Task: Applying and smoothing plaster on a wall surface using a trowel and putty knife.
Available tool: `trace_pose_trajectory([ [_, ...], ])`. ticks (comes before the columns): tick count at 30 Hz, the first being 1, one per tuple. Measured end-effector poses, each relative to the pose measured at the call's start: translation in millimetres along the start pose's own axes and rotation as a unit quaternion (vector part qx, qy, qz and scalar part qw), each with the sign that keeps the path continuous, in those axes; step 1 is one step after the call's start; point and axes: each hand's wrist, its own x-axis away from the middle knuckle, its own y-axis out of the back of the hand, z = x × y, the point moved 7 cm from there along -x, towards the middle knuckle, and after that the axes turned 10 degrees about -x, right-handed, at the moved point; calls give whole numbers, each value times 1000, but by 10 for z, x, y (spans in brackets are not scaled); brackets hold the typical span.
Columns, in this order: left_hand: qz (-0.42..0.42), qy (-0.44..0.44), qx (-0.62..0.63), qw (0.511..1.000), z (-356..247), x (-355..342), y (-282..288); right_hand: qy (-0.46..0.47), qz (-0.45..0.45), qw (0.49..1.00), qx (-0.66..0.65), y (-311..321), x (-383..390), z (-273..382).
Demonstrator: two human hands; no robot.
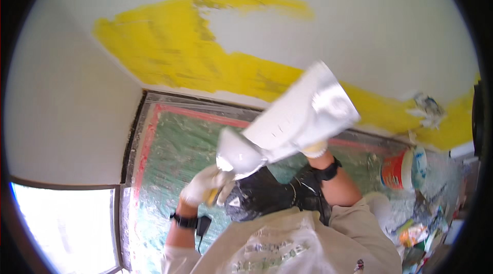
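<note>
My left hand (208, 186), in a white glove, is closed on the yellowish handle of a smaller tool (239, 156) coated in white paste, held low at the centre. My right hand (313, 148), also gloved and partly hidden, grips a wide, long blade-like tool (287, 115) covered with white paste, slanting up to the right. The smaller tool meets or overlaps the lower left end of the wide one. Behind them is a white wall (349, 38) with rough yellow painted patches (144, 48).
Green sheeting (179, 145) with red edging covers the floor, a black bag-like bundle (257, 197) lying below my hands. A red-and-white bucket (395, 171) and mixed debris (413, 233) are at right. A bright window (61, 228) is at lower left.
</note>
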Motion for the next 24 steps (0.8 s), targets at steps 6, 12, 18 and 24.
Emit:
trace_pose_trajectory([
  [6,306,34,-51,950,-67,-937,-1186,-291,92,951,42,1256,928,1043],
  [12,370,31,-42,927,0,-1318,-2097,-359,-242,899,70,2866,2913,2125],
  [18,244,1,-31,969,237,-1435,-2014,-568,-6,756,324,4183,4717,1542],
  [24,125,10,-21,992,422,-1279,-1675,-732,69,550,396,4408,4747,748],
])
